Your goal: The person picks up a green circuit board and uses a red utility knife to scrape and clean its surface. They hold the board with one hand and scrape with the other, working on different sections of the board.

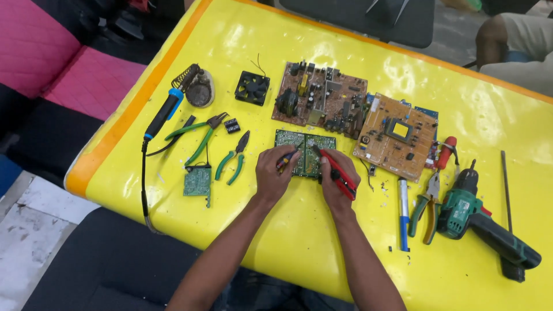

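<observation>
A green circuit board (pixel 305 152) lies flat on the yellow table, solder side up, touching the fingertips of both hands. The left hand (pixel 275 173) grips a small red-and-yellow tool (pixel 285 159) against the board's left edge. The right hand (pixel 337 181) holds red-handled cutters (pixel 337 167), tips on the board's right half.

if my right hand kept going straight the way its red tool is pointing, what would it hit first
Most likely the green circuit board: the right hand aims its red-handled tool up and left, tip already at the board's edge. Height above it is unclear.

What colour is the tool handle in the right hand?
Red with black, on the tool in the right hand; head view.
</observation>
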